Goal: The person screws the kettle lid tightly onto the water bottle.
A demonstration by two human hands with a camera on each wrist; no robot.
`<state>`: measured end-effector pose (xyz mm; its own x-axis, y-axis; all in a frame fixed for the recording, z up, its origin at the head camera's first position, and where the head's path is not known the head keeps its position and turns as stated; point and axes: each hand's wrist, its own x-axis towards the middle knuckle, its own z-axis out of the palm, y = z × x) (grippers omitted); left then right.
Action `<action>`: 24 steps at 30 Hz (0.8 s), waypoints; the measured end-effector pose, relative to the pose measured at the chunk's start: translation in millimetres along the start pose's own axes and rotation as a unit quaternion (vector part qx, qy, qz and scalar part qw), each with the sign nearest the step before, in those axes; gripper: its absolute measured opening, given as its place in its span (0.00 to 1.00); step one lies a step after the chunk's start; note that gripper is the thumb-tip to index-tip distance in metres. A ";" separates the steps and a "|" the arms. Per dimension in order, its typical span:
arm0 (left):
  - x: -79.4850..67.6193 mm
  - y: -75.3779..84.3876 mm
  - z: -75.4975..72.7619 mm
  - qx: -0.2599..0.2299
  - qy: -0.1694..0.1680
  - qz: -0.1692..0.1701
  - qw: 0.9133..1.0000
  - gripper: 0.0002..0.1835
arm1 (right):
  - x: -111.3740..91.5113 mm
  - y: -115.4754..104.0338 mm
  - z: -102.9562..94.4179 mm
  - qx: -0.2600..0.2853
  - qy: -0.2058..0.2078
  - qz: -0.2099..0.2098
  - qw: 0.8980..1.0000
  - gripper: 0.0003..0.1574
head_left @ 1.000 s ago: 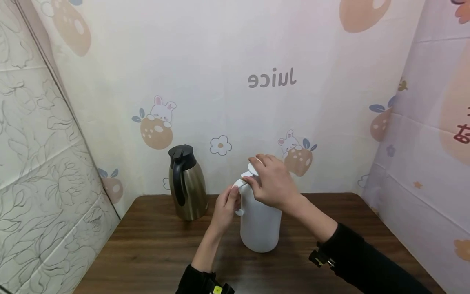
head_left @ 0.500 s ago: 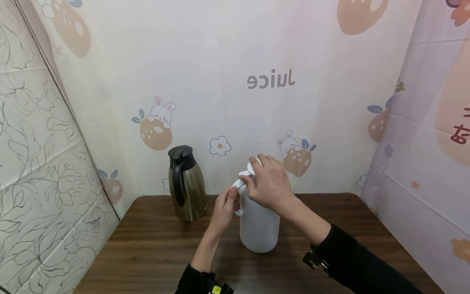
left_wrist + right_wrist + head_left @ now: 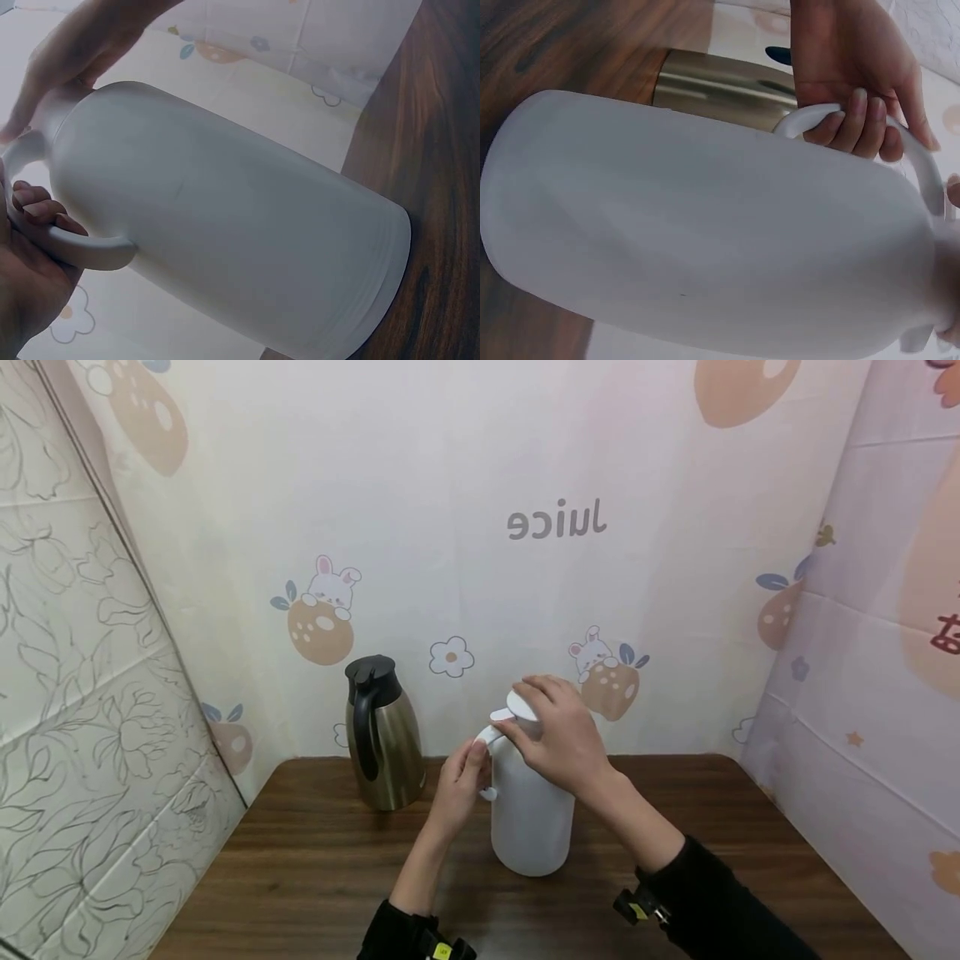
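A white thermos jug (image 3: 531, 827) stands upright on the wooden table, in front of me. My left hand (image 3: 456, 787) holds its curved handle (image 3: 97, 253), fingers wrapped through the loop in both wrist views. Over the jug's top, my right hand (image 3: 561, 737) grips the white lid (image 3: 521, 705), thumb on the left side and fingers reaching over the far side. Part of the lid and the jug's neck are hidden behind that hand. In the right wrist view the jug's body (image 3: 705, 225) fills most of the picture.
A gold metal thermos jug (image 3: 401, 743) with a black lid and black handle stands at the table's back left. The dark wooden table (image 3: 300, 877) ends at a printed cloth wall (image 3: 450, 527), with more patterned cloth on both sides.
My right hand and forearm have turned slightly around the jug's top, and more of the white lid shows beside the fingers. The left hand and the jug stay in place.
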<state>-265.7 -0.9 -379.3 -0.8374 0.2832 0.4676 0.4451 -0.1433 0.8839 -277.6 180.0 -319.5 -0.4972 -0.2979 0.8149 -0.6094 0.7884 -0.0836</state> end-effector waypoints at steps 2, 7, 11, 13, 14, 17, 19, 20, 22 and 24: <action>0.4 -0.6 -0.1 -0.001 -0.003 0.002 1.000 0.21 | -5.0 2.3 -0.6 0.022 0.011 0.001 1.000 0.37; 0.6 -0.2 -0.2 -0.004 -0.001 -0.001 1.000 0.20 | -26.4 4.1 -1.4 0.039 0.038 0.017 0.998 0.48; 1.3 -0.5 -0.8 0.002 -0.004 0.000 1.000 0.21 | -45.8 1.5 -0.8 0.037 0.078 0.077 0.993 0.61; 2.0 -1.7 -1.1 0.004 -0.008 0.002 1.000 0.21 | -54.5 -0.2 0.0 0.045 0.099 0.121 0.987 0.67; 2.3 -2.3 -1.3 0.006 -0.010 0.004 1.000 0.21 | -58.6 -1.2 0.6 0.051 0.103 0.145 0.983 0.69; 4.8 -11.8 -3.5 -0.001 -0.012 0.009 1.000 0.21 | -69.6 -3.2 3.2 0.060 0.093 0.209 0.972 0.71; 6.5 -18.7 -4.8 -0.006 -0.012 0.013 1.000 0.21 | -75.9 -3.6 5.3 0.063 0.074 0.245 0.965 0.71; 7.4 -22.4 -5.4 -0.007 -0.013 0.016 1.000 0.21 | -78.7 -3.6 6.5 0.064 0.066 0.258 0.962 0.71; 8.9 -27.3 -6.6 -0.012 -0.013 0.021 1.000 0.22 | -83.2 -2.9 9.2 0.064 0.049 0.276 0.958 0.71; 9.5 -28.4 -7.5 -0.013 -0.013 0.029 0.999 0.22 | -85.9 -2.4 11.7 0.066 0.037 0.284 0.956 0.70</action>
<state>-288.7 -1.3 -400.0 -0.8021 0.2982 0.5174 0.4834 -0.1844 0.8557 -240.7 197.4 -396.1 -0.7293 0.1999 0.6544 -0.3299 0.7352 -0.5922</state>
